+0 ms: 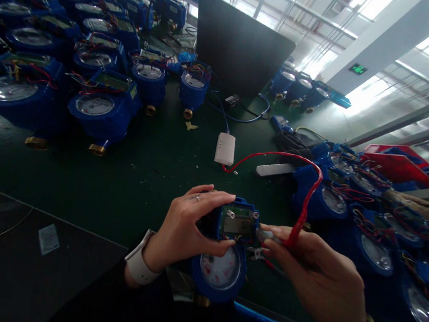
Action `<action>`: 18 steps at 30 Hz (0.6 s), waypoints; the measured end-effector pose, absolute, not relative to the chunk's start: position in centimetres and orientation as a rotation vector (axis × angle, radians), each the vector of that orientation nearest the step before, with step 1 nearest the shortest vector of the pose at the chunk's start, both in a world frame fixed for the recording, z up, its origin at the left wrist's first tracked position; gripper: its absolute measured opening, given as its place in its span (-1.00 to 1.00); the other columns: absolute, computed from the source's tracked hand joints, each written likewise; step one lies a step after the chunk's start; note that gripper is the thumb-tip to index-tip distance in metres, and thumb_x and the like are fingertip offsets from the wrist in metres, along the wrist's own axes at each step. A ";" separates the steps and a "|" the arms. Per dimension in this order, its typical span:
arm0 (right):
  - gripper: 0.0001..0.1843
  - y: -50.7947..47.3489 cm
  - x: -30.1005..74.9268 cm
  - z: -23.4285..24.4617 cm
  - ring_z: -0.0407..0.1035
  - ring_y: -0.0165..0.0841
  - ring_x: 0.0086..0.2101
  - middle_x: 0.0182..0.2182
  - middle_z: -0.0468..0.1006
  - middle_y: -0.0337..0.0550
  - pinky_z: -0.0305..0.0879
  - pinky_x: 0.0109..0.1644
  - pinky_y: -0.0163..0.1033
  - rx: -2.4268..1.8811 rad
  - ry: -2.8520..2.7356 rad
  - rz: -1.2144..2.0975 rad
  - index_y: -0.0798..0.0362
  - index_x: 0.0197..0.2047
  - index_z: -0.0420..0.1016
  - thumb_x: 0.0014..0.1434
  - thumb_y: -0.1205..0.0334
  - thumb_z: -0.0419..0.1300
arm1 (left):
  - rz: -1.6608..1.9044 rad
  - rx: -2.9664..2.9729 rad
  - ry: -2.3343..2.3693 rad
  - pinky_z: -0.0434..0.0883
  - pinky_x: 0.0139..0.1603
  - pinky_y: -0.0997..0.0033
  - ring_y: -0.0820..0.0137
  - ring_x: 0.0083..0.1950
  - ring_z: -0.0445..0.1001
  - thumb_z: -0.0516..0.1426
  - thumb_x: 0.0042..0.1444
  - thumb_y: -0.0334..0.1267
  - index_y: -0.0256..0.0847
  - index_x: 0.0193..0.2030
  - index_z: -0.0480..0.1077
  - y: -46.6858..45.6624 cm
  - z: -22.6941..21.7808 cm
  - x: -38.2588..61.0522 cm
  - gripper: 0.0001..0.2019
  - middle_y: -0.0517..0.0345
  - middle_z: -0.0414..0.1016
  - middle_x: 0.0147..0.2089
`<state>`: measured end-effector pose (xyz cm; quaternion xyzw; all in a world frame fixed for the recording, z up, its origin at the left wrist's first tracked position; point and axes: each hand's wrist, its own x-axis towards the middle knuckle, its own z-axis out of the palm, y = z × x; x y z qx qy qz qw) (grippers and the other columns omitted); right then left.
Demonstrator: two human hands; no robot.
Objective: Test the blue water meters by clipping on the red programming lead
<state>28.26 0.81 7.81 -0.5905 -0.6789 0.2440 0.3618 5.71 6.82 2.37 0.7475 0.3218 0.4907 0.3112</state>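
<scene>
Below the near edge of the green table, a partly seen blue container. At that near edge, a blue meter, its open circuit housing just beyond the round dial. On the housing's left side, the left hand, thumb and fingers clasped round it. At the right side, the right hand, pinching a pale connector on a red cable; impossible to tell whether plugged in or merely touching. Just beside the meter, a partly hidden tool with red on it. Farther in, a white strip and a white box, the latter joined to the cable's other end. Along the right edge, more blue meters, with a red bin beyond. Toward the far edge, a dark upright panel; at the far left corner, crowded rows of meters. Beyond the table, a green sign.
</scene>
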 end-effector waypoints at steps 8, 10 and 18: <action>-0.84 0.7 27.7 7.6 0.61 -0.36 -0.41 -0.26 0.72 -0.24 0.59 -0.36 -0.39 -1.529 -1.639 0.672 -0.09 -0.18 0.62 0.16 0.33 0.37 | 1.294 1.956 0.852 0.39 0.31 0.08 0.22 0.05 0.62 0.41 -0.11 -0.27 -0.24 0.13 0.40 6.9 2.3 5.6 -0.38 -0.05 0.63 0.05; -0.89 0.7 27.5 7.7 0.60 -0.35 -0.44 -0.28 0.72 -0.21 0.60 -0.38 -0.37 -1.553 -1.583 0.711 -0.06 -0.21 0.62 0.16 0.29 0.38 | 1.287 1.954 0.846 0.39 0.30 0.06 0.21 0.06 0.62 0.40 -0.09 -0.26 -0.20 0.14 0.39 6.9 2.3 5.6 -0.39 -0.03 0.63 0.06; -0.89 0.4 26.9 8.1 0.57 -0.35 -0.46 -0.30 0.71 -0.17 0.60 -0.41 -0.34 -1.635 -1.467 0.724 -0.03 -0.24 0.62 0.13 0.23 0.41 | 1.300 1.945 0.843 0.41 0.29 0.00 0.18 0.05 0.63 0.38 -0.05 -0.26 -0.13 0.15 0.39 6.8 2.4 5.7 -0.42 0.02 0.63 0.06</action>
